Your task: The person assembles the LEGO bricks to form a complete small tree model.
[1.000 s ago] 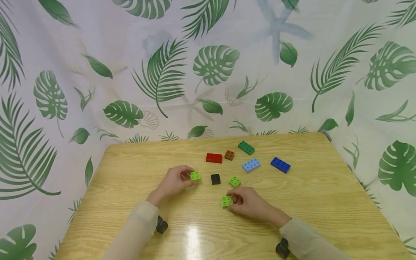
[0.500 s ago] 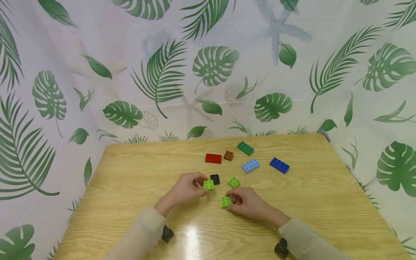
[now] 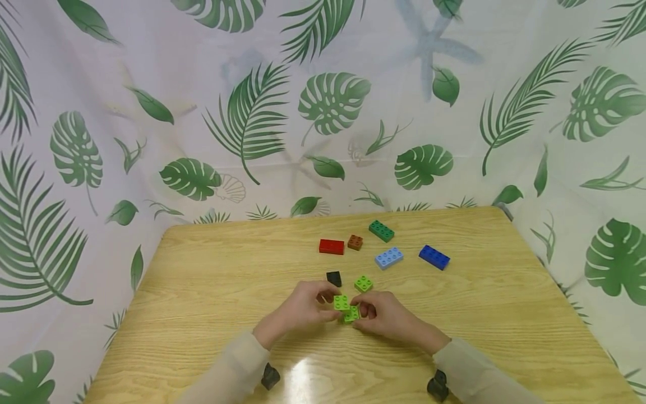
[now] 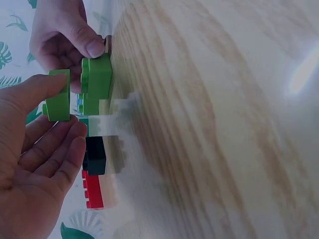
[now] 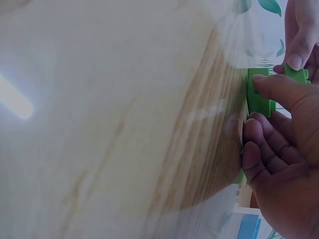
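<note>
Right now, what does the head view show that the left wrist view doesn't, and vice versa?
Head only: the dark-blue eight-stud brick and both beige sleeves.
Left wrist only: the open gap, seen side-on, beneath the lime-green brick in the left hand.
Both: that brick and hand, the right hand gripping a second lime-green brick, black brick, red brick, wood table, leaf-print backdrop.
</note>
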Available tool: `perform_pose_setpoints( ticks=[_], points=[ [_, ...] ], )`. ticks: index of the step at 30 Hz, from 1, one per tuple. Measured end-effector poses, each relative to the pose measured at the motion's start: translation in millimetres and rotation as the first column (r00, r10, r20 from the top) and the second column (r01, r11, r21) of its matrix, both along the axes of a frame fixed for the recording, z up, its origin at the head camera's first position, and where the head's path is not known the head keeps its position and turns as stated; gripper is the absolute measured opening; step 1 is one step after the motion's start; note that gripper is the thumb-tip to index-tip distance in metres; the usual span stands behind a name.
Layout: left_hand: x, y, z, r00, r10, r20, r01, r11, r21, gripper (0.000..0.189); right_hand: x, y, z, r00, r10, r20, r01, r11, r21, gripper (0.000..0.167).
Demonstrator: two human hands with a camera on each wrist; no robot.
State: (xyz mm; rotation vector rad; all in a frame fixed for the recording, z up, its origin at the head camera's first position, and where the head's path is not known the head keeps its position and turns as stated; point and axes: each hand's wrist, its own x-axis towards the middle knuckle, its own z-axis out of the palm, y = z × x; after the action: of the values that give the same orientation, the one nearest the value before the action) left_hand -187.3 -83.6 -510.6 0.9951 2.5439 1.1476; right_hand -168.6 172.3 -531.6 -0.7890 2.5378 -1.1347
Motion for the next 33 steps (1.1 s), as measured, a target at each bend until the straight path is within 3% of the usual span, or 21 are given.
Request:
perform_pose_setpoints(
  ticks=[13,23,33],
  points=[
    [3.7,10.2,-11.0,1.000,-0.013,0.013,0.013,1.000,-0.011,0.033,-0.4,0.4,-3.2,1.000,-0.015,-0.007,0.015,1.000,-0.004,0.032],
    [6.1,16.0,-9.1,1.000,-0.028,-0.005,0.028,0.998,-0.050,0.030,0.5,-1.9,-1.8,1.000,-0.013,0.006,0.013,1.000,-0.012,0.023],
    [5.3,20.9,-4.0,0.998,-0.045,-0.049,0.039,0.992,-0.118,0.022,-0.2,5.2,3.6,0.999,-0.005,0.048,0.005,1.000,-0.009,0.031]
  ],
)
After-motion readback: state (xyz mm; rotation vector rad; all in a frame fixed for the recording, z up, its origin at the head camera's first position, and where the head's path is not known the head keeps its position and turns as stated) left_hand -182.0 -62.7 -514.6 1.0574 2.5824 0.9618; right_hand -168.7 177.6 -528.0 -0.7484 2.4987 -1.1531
